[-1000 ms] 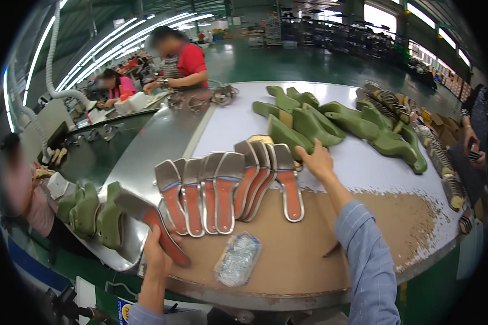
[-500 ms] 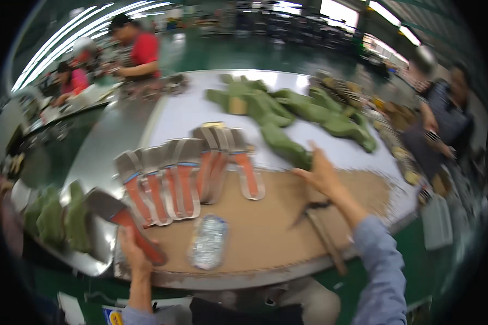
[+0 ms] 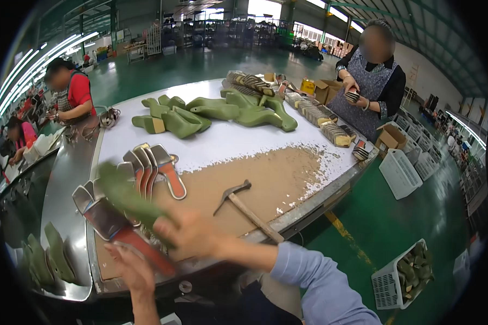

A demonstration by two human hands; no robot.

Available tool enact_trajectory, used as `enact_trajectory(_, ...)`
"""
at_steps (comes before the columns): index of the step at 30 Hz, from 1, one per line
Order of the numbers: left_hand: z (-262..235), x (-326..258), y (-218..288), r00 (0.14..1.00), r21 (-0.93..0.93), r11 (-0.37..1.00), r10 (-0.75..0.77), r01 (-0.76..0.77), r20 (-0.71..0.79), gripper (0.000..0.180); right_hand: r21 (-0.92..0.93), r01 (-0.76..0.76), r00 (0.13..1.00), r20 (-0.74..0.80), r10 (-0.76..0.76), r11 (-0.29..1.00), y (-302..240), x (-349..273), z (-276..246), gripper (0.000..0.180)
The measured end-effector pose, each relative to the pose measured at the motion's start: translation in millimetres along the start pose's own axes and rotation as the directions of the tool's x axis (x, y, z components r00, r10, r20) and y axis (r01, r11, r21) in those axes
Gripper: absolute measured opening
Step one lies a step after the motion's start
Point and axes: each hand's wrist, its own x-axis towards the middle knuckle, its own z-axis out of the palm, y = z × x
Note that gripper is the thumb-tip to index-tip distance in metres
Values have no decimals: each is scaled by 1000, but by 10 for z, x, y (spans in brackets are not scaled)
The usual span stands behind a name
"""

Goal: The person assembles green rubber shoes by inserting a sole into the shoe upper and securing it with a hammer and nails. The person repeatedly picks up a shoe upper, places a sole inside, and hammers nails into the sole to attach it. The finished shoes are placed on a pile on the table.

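My left hand (image 3: 131, 271) is closed around a sandal (image 3: 143, 248) with an orange-red insole and a dark, clear-edged strap, held low over the table's near left corner. A green shoe last (image 3: 127, 190), smeared by motion, is in my right hand (image 3: 192, 230), just above that sandal. Several more sandals (image 3: 171, 179) stand in a row beyond my hands, partly covered by the last. To the right of my right hand, a hammer (image 3: 255, 216) with a wooden handle lies on the brown board (image 3: 287, 179).
Green lasts (image 3: 214, 111) are heaped on the white far part of the table, beside stacked striped pieces (image 3: 314, 111). More lasts (image 3: 59, 252) stand on metal at left. A co-worker (image 3: 374, 86) stands across the right edge. A white basket (image 3: 385, 290) holds lasts on the floor.
My right hand has come from the heap of lasts toward my left hand, bringing a green last. My left hand keeps the sandal. The view has swung to the right.
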Motion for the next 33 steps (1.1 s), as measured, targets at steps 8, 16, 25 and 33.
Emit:
enact_trajectory(8,-220,-419,105,956,-176,976,-77,131,285,68,545,-407,817,576,26,733,171,-710,612,71)
enact_trajectory(16,-348,-292,534,946,-44,948,318,-316,61,59,49,366,917,150,-369,929,394,-719,514,68)
enact_trajectory(25,-1346,-476,596,910,887,356,388,-294,146,44,-238,484,845,379,-378,842,396,-967,835,69)
enact_trajectory(33,-361,867,-218,768,631,-443,-440,-637,466,22,-213,426,861,395,-322,879,255,-963,837,61)
